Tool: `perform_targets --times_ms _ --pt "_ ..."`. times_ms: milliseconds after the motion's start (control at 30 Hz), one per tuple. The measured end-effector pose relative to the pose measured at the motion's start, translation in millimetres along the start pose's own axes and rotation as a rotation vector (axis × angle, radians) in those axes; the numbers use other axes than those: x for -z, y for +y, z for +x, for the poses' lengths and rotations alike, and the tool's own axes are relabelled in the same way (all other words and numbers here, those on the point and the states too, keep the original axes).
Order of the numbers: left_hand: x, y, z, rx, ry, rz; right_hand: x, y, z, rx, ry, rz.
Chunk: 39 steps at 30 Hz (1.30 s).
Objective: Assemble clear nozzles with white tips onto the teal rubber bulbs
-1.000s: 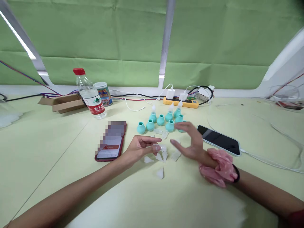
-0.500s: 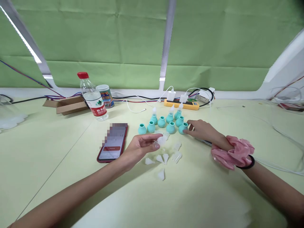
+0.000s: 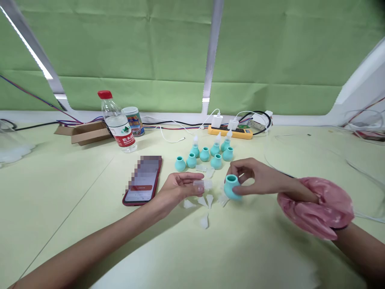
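Between thumb and fingers, my left hand (image 3: pixel 180 188) pinches a translucent plastic connector piece (image 3: pixel 207 184) pointing right. My right hand (image 3: pixel 251 176) grips a teal rubber bulb (image 3: pixel 231 188) with its open mouth up, raised a little above the table. Behind the hands stand several more teal bulbs; one open bulb (image 3: pixel 215 162) is nearest, and a bulb farther back (image 3: pixel 215 149) carries a clear pointed tip. Loose translucent nozzle tips (image 3: pixel 204 221) lie in front of and beneath my hands. Two clear pieces, one of them a small tube (image 3: pixel 201 168), rest just beyond my left fingertips.
A phone (image 3: pixel 144 180) lies left of my left hand. Farther back are a water bottle (image 3: pixel 124 134), a can (image 3: pixel 134 120) and an open cardboard box (image 3: pixel 90 134). A yellow power strip (image 3: pixel 231 131) with chargers and cables runs along the wall.
My right hand has lifted the teal bulb from the right end of the group and brought it nearer. My left hand has lowered slightly, and its clear piece now lies more level.
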<state>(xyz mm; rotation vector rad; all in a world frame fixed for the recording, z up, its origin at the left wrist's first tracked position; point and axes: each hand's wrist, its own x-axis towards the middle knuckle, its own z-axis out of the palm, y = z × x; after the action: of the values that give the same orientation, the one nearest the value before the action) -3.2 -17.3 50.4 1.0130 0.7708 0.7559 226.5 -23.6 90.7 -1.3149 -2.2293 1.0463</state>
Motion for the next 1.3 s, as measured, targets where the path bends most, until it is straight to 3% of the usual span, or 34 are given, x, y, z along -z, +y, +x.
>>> perform_targets --times_ms 100,300,467,667,800,933,1033,1200,1300 --pt "-0.2 -1 0 0.000 0.030 -0.007 -19 -6 1 0.130 0.061 -0.004" --pt "-1.9 -1 -4 -0.035 -0.049 0.081 -43 -4 5 0.379 0.316 -0.261" --pt "-6.4 3 -7 -0.037 -0.062 0.151 -49 -1 6 0.386 0.394 -0.424" --pt "-16.6 7 -12 -0.080 -0.018 0.281 -57 2 4 0.385 0.346 -0.471" --pt "-19.4 5 -16 -0.221 0.022 0.481 -68 6 2 0.388 0.370 -0.557" --pt "-20.4 1 -20 -0.577 0.049 0.840 -76 8 1 0.389 0.431 -0.613" --pt "-20.3 -2 -22 -0.716 0.015 0.958 -76 5 1 0.359 0.384 -0.499" --pt "-19.9 -4 -25 -0.750 -0.043 0.982 -74 -1 1 0.232 0.201 -0.121" --pt "-20.1 -1 -26 -0.698 -0.081 0.986 -73 -1 1 0.169 0.054 0.076"
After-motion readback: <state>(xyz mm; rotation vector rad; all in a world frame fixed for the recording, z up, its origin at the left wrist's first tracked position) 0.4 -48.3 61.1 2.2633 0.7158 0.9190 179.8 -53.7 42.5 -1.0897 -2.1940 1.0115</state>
